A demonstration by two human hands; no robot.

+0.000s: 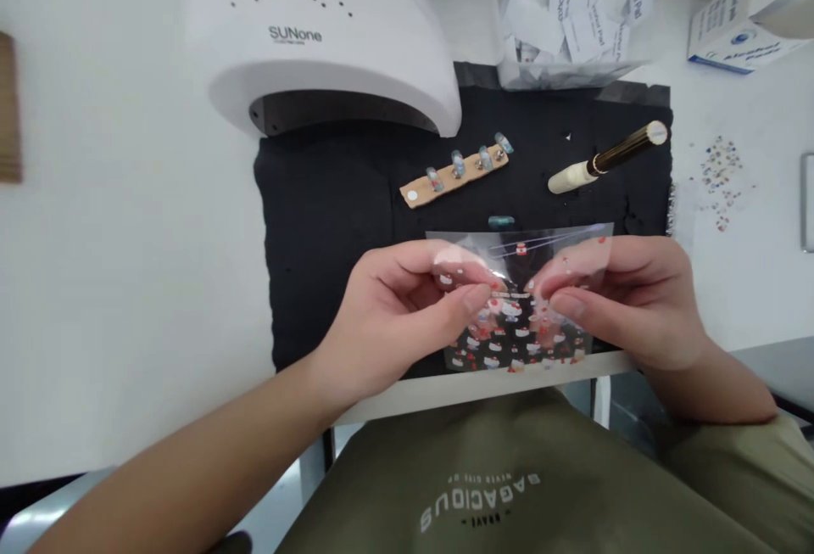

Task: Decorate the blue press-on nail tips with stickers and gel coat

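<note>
A clear zip bag point(509, 338) printed with small white cartoon cats and red details is held up near the table's front edge. My left hand point(416, 299) pinches its left side between thumb and forefinger. On the right side, my right hand point(627, 299) grips it the same way, and fingers show through the clear plastic. Two thin purple lines cross the upper part of the bag. Just beyond it, a blue-green nail tip point(502, 221) lies on the black mat point(318, 257). Whether anything is inside the bag I cannot tell.
Farther back, a tan strip point(445, 189) carries several decorated nail tips. A cream bottle with a dark cap point(607, 155) lies to the right. Behind stand a white nail lamp point(337, 53), a clear tub point(572, 75) of alcohol pads and a box point(738, 36). Tiny gems point(722, 172) lie scattered at right.
</note>
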